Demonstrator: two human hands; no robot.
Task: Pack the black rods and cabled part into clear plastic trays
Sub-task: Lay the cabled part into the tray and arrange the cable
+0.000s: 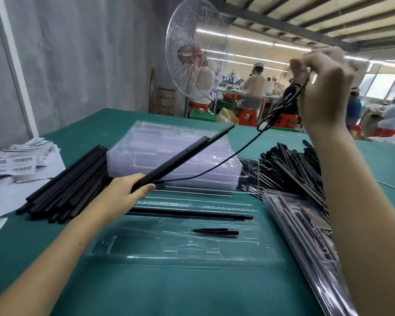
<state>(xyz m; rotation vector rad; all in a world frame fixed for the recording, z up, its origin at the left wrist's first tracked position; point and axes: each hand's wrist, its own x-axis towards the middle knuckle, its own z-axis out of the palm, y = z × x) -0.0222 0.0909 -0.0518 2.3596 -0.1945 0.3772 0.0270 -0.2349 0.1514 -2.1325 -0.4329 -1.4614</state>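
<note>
Left hand (126, 190) grips cabled part (183, 157); raised right hand (322, 87) pinches its cable (244, 148).

1. A white wire-caged fan (196, 49) stands past the green table's (192, 293) far edge.
2. Barcode label sheets (21, 163) lie well left of the fan.
3. Seated workers (252, 87) and red stools (246, 117) are right of the fan, behind it.

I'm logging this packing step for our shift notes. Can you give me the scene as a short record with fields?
left hand: grips the lower end of the black bar, held tilted in the air
right hand: raised, pinches the bar's bundled cable
open tray: holds a long rod and a short pointed piece
supplies: stack of trays behind, pile of rods at left
step: bar not yet in the tray
</note>
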